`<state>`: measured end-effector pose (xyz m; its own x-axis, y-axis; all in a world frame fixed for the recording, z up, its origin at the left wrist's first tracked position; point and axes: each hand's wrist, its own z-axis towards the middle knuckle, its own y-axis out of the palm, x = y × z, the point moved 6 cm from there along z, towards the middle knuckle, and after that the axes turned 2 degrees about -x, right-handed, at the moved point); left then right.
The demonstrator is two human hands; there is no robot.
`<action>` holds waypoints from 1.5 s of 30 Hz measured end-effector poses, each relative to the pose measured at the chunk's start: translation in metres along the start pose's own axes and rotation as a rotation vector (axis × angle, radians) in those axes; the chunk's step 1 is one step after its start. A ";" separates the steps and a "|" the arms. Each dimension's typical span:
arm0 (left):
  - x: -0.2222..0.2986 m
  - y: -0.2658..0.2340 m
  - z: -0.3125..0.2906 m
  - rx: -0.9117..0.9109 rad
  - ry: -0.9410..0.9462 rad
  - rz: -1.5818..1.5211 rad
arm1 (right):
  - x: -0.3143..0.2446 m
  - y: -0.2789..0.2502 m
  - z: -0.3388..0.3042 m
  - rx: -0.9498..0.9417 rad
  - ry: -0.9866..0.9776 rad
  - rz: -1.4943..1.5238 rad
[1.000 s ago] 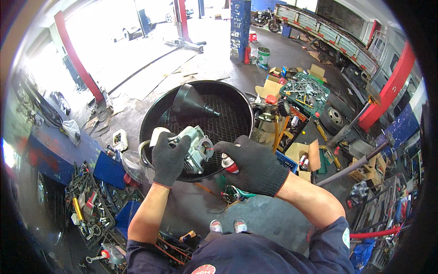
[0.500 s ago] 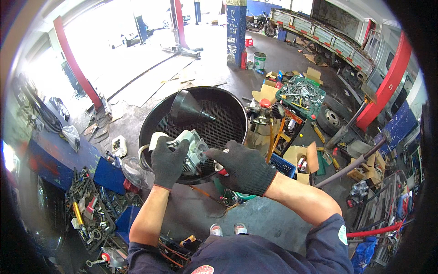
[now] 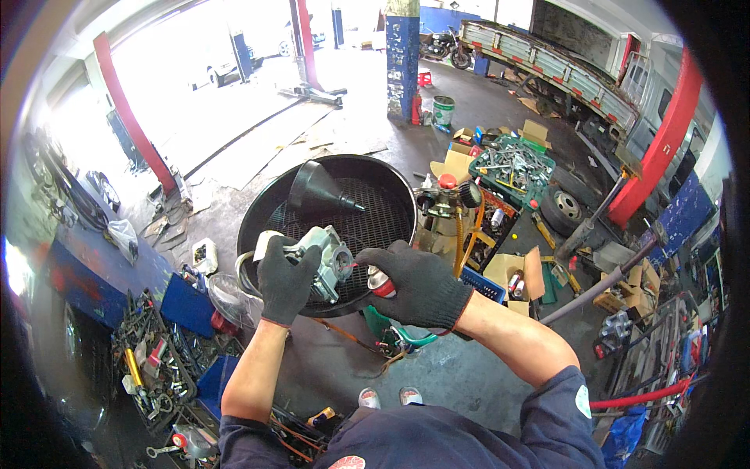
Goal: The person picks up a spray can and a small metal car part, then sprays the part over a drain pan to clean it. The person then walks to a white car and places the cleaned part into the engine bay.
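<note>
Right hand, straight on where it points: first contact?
Probably the silver metal part in the left hand, near its round opening. The right hand points left at it, gripping a red-and-white can. One view, so depth alignment is uncertain.

Throttle body (image 3: 330, 272) and spray can (image 3: 381, 283) above a black drain pan (image 3: 397, 191).
The gloved left hand (image 3: 287, 279) grips the throttle body; the gloved right hand (image 3: 419, 286) holds the red-and-white can, its thin red straw (image 3: 355, 266) pointing toward the bore. A black funnel (image 3: 314, 188) lies tilted on the pan's mesh grate (image 3: 375, 217). Beyond, to the right: heaped wrenches (image 3: 512, 162), a wheel (image 3: 563, 205), a flatbed truck (image 3: 547, 66).
</note>
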<state>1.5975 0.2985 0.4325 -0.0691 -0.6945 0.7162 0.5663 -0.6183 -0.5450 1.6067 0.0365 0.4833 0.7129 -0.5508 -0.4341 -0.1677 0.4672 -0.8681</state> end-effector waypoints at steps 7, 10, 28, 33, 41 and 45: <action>0.004 -0.003 -0.002 0.020 0.044 -0.025 | 0.003 -0.001 -0.001 0.018 0.008 -0.036; 0.008 -0.005 -0.003 0.041 0.102 -0.014 | 0.005 -0.003 0.003 -0.012 -0.001 -0.026; 0.063 -0.014 0.005 0.007 0.672 0.120 | 0.033 -0.025 -0.016 0.264 0.057 0.183; 0.087 -0.003 0.020 -0.305 0.967 0.569 | 0.053 -0.040 -0.027 0.512 0.076 0.265; 0.084 -0.005 0.016 -0.276 1.116 0.726 | 0.067 -0.055 0.012 0.871 0.024 0.696; 0.061 -0.011 0.020 -0.296 0.993 0.650 | 0.066 -0.035 0.066 0.838 -0.037 0.381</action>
<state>1.6030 0.2706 0.4907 -0.5130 -0.8043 -0.2998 0.5292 -0.0214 -0.8482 1.7042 0.0299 0.5007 0.7348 -0.2411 -0.6340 0.1424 0.9687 -0.2033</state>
